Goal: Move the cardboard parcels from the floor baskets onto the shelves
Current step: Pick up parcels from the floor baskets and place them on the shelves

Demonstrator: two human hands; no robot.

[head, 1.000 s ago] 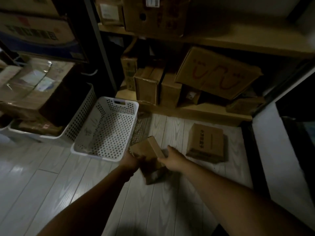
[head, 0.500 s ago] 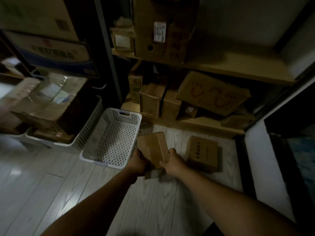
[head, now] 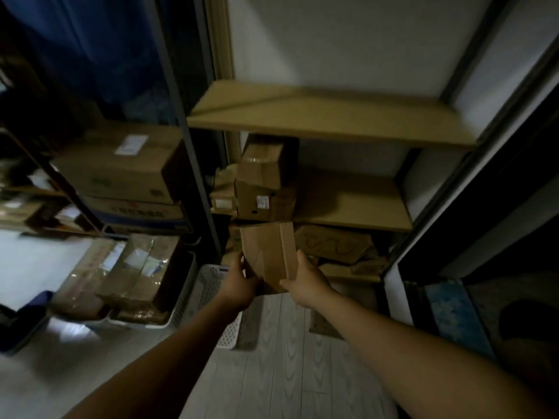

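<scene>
- far l edge: blue object on the floor, too blurred to name
- l rack: big cardboard box w/ a white label on top, stacked on a box w/ blue print
- on the floor below: white basket holding film-wrapped parcels, piled above its rim
- just r of it: perforated basket, also white, on the floor, partly behind the l forearm; can't see inside
- l hand: curled round the l edge of the cardboard parcel near its lower corner, fingertips on the front face
- cardboard parcel: up in the air betw both hands, roughly upright, long side vertical, a crease down its r part; it sits in front of the shelf unit, top edge about level w/ the mid shelf's front lip, resting on no board
- r hand: grips the parcel's r edge, thumb across the lower front, fingers up along the side
- top shelf: tan board, above & behind the parcel
- mid shelf: stacked boxes at its l end, the lower one w/ a small white sticker
- lower shelf: tilted box w/ red scrawl, just r of & behind the parcel
- floor: pale wood planks under both arms
- far r, past a dark frame: blue mat
</scene>
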